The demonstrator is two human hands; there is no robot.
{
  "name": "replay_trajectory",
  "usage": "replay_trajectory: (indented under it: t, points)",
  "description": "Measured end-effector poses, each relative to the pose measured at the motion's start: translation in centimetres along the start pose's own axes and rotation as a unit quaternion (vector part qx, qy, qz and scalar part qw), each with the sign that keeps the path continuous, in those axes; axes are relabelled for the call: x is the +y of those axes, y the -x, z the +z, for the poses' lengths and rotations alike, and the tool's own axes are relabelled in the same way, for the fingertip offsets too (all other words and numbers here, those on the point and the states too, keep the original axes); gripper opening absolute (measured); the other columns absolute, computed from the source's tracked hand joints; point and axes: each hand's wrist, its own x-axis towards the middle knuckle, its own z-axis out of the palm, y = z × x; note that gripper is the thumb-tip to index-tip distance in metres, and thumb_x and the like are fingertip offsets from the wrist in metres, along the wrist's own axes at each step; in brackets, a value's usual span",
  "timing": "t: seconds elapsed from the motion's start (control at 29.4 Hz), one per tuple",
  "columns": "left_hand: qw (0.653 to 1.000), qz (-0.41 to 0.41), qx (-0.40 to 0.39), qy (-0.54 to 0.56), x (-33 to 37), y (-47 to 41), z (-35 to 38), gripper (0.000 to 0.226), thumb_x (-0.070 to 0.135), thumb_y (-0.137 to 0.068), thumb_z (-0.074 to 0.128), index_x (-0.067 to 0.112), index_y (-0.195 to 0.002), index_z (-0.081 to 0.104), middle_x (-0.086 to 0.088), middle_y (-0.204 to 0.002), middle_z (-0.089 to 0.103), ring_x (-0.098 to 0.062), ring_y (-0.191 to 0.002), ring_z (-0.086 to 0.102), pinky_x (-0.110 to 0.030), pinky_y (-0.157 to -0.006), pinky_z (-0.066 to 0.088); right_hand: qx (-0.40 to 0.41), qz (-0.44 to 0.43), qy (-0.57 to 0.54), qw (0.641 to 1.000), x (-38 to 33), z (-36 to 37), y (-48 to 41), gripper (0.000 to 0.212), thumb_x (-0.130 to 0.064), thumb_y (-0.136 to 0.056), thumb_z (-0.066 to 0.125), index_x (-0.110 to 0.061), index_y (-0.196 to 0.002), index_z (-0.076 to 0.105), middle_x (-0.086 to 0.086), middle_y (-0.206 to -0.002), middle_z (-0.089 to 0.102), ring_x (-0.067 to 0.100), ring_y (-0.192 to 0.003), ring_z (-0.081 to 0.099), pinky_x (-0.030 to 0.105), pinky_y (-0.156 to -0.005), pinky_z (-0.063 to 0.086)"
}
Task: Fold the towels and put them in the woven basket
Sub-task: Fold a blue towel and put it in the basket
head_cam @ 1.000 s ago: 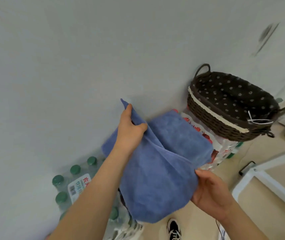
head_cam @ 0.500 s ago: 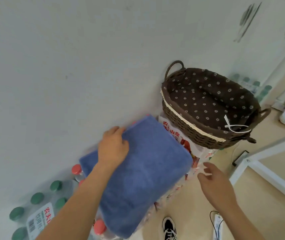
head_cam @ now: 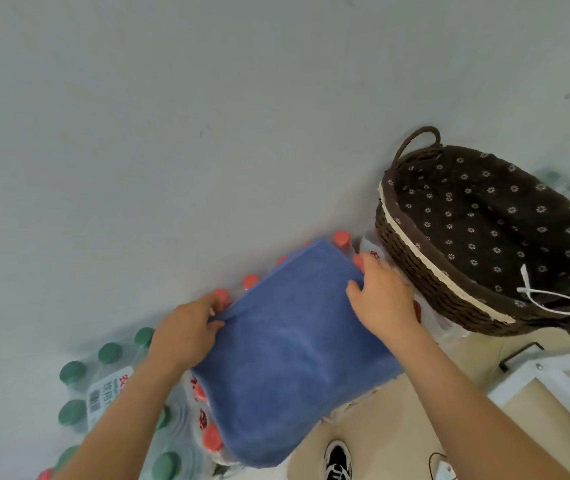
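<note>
A blue towel (head_cam: pixel 290 358), folded into a rough rectangle, lies flat on top of shrink-wrapped packs of red-capped bottles. My left hand (head_cam: pixel 186 330) pinches its far left corner. My right hand (head_cam: pixel 382 299) grips the towel's far right edge, fingers curled over it. To the right stands the dark brown woven basket (head_cam: pixel 415 261) with a flower-dotted lining and a loop handle; nothing lies inside it.
Red-capped bottles (head_cam: pixel 250 281) line the wall behind the towel. A pack of green-capped bottles (head_cam: pixel 110 353) sits at lower left against the pale wall. A white frame (head_cam: pixel 546 375) stands at lower right on the beige floor. My black shoe (head_cam: pixel 337 459) shows below.
The towel went from hanging between my hands to lying folded on the bottle packs. My right hand let go, then came up onto the towel's far right edge. The view shifted.
</note>
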Motion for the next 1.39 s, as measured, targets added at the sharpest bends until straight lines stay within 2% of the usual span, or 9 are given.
replay_trajectory:
  t: [0.17,0.31,0.44,0.65,0.78,0.92,1.09,1.26,1.39]
  points:
    - [0.983,-0.022,-0.16,-0.093,-3.4,2.4,-1.7,0.026,0.021,-0.082,0.053,0.034,-0.104,0.05,0.005,-0.103,0.065,-0.022,-0.096,0.061,-0.029,-0.077,0.045,-0.043,-0.074,-0.002,0.996,-1.9,0.5,-0.4,0.024,-0.023,-0.089,0.052,-0.019,-0.113,0.055,0.002,-0.101,0.053,0.023,-0.09,0.054,0.035,-0.067,0.046]
    - [0.999,0.039,-0.001,-0.022,-0.3,1.5,-1.2,0.03,0.017,-0.083,0.053,0.03,-0.11,0.058,-0.002,-0.105,0.062,-0.026,-0.1,0.059,-0.036,-0.083,0.049,-0.054,-0.09,0.005,0.994,-3.0,1.1,-0.1,0.006,-0.021,-0.091,0.049,-0.017,-0.092,0.054,0.0,-0.092,0.046,0.02,-0.081,0.047,0.03,-0.061,0.037]
    - [0.986,0.092,0.059,0.126,6.5,-2.0,1.1,0.031,0.023,-0.09,0.054,0.018,-0.119,0.06,-0.007,-0.117,0.063,-0.028,-0.108,0.057,-0.035,-0.089,0.045,-0.071,-0.099,-0.027,0.992,-4.2,1.9,-1.2,0.029,-0.018,-0.088,0.049,-0.026,-0.063,0.036,-0.001,-0.081,0.044,0.021,-0.071,0.044,0.024,-0.048,0.023]
    - [0.98,-0.033,0.073,0.184,10.3,-5.8,2.4,0.031,0.034,-0.089,0.056,0.025,-0.118,0.055,-0.001,-0.115,0.062,-0.024,-0.106,0.058,-0.04,-0.088,0.046,-0.134,-0.085,-0.136,0.978,-3.8,2.7,-2.1,0.031,-0.015,-0.086,0.049,-0.024,-0.111,0.065,-0.003,-0.089,0.061,0.012,-0.077,0.055,0.022,-0.059,0.041]
    - [0.968,-0.016,0.075,0.239,9.6,-5.5,2.7,0.01,0.023,-0.084,0.059,0.027,-0.094,0.058,0.004,-0.09,0.062,-0.021,-0.085,0.061,-0.036,-0.077,0.048,-0.186,-0.075,-0.214,0.956,-3.7,1.1,-2.9,0.038,0.0,-0.09,0.038,-0.019,-0.101,0.07,-0.01,-0.089,0.062,0.006,-0.078,0.057,0.019,-0.067,0.046]
    - [0.966,-0.029,0.049,0.251,10.0,-5.5,2.2,0.026,0.019,-0.082,0.062,0.031,-0.105,0.057,0.014,-0.082,0.056,-0.018,-0.084,0.06,-0.035,-0.081,0.048,-0.192,-0.088,-0.22,0.952,-4.3,1.1,-4.1,0.035,0.002,-0.087,0.04,-0.02,-0.096,0.065,0.007,-0.094,0.068,0.022,-0.082,0.062,0.029,-0.071,0.05]
    - [0.907,-0.064,0.07,0.41,9.6,-4.4,1.3,0.021,0.006,-0.081,0.064,0.026,-0.085,0.066,0.013,-0.077,0.067,-0.007,-0.078,0.064,-0.014,-0.074,0.049,-0.188,-0.063,-0.274,0.941,-5.5,1.6,-5.2,0.016,-0.003,-0.09,0.053,-0.01,-0.102,0.061,0.016,-0.099,0.068,0.031,-0.083,0.065,0.037,-0.068,0.053]
    - [0.899,-0.063,0.065,0.428,9.1,-2.8,1.0,0.033,-0.005,-0.077,0.058,0.026,-0.065,0.063,0.019,-0.064,0.065,-0.002,-0.07,0.062,-0.014,-0.069,0.049,-0.26,-0.096,-0.182,0.943,-6.4,0.5,-6.9,0.021,-0.035,-0.087,0.066,-0.016,-0.096,0.07,0.0,-0.095,0.072,0.016,-0.091,0.066,0.035,-0.086,0.054]
    - [0.906,-0.008,0.042,0.42,9.1,-2.2,1.0,0.036,0.0,-0.077,0.065,0.037,-0.077,0.068,0.019,-0.079,0.071,0.004,-0.082,0.064,-0.013,-0.079,0.048,-0.253,-0.102,-0.136,0.952,-7.9,1.2,-7.1,0.024,-0.025,-0.078,0.074,-0.008,-0.096,0.071,0.008,-0.091,0.073,0.021,-0.089,0.068,0.038,-0.085,0.054]
